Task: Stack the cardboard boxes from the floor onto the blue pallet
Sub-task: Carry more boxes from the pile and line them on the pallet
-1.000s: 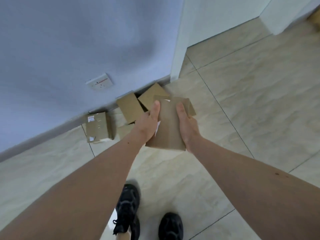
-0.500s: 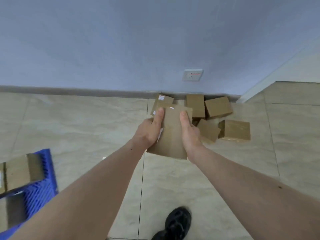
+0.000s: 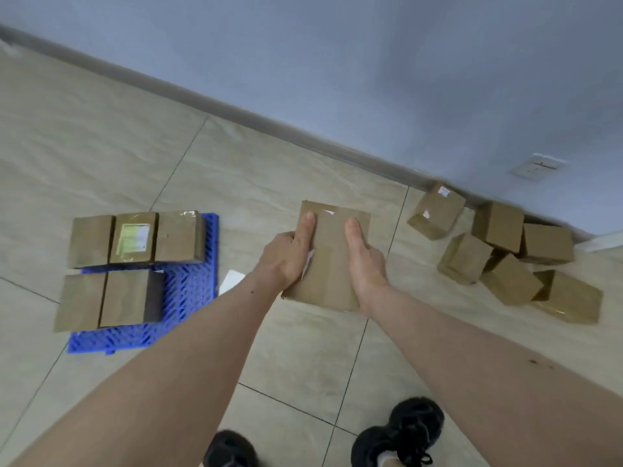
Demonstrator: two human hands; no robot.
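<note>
while hands (image 3: 328,261) grip it, plain brown taped box (image 3: 332,281) — flat, unmarked

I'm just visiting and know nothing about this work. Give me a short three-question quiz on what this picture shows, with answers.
1. True or false: the held cardboard box already rests on the blue pallet.
2. How many hands grip that box? A) none B) one C) two
3. Fill in: the loose pile of boxes lies on the floor against the ____.

Key:
1. False; the left hand and right hand hold it above the tiled floor, right of the pallet.
2. C
3. wall
</note>
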